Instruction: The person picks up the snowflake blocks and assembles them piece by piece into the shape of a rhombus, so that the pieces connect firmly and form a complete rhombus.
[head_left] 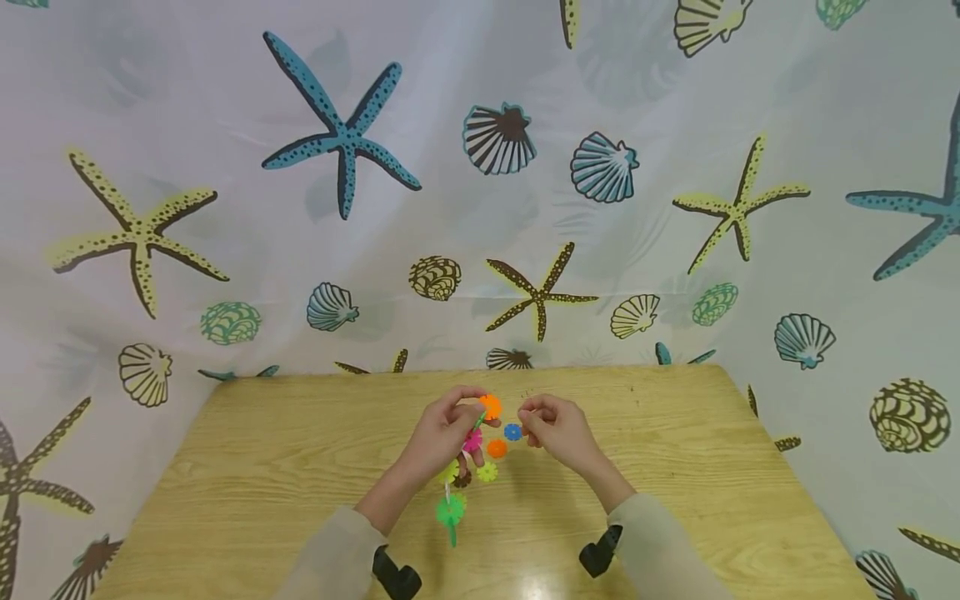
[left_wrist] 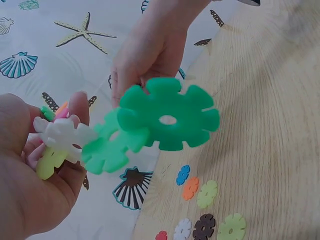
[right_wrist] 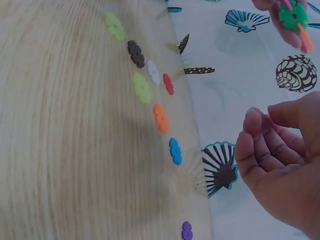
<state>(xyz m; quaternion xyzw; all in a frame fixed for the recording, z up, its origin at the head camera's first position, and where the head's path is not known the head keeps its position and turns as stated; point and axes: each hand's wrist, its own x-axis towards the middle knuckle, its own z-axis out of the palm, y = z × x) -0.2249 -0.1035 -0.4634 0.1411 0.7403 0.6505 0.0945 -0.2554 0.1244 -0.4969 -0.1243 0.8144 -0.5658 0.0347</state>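
Observation:
My left hand (head_left: 438,427) grips a chain of interlocked, notched plastic flower discs. An orange disc (head_left: 491,405) shows at its fingertips in the head view. From that hand hang a white disc (left_wrist: 57,131), a yellow disc (left_wrist: 49,164), a light green disc (left_wrist: 102,156) and a larger green disc (left_wrist: 192,112); pink pieces are partly hidden by the fingers. To the right, and apart from the chain, my right hand (head_left: 561,432) is held above the table with loosely bent fingers. Between its thumb and index fingertip (right_wrist: 254,117) nothing shows in the right wrist view.
Loose discs lie on the wooden table (head_left: 675,467): blue (right_wrist: 175,156), orange (right_wrist: 159,114), yellow-green (right_wrist: 141,82), white (right_wrist: 152,69), red (right_wrist: 168,81), brown (right_wrist: 134,49) and purple (right_wrist: 187,227). A patterned cloth (head_left: 450,67) hangs behind the table.

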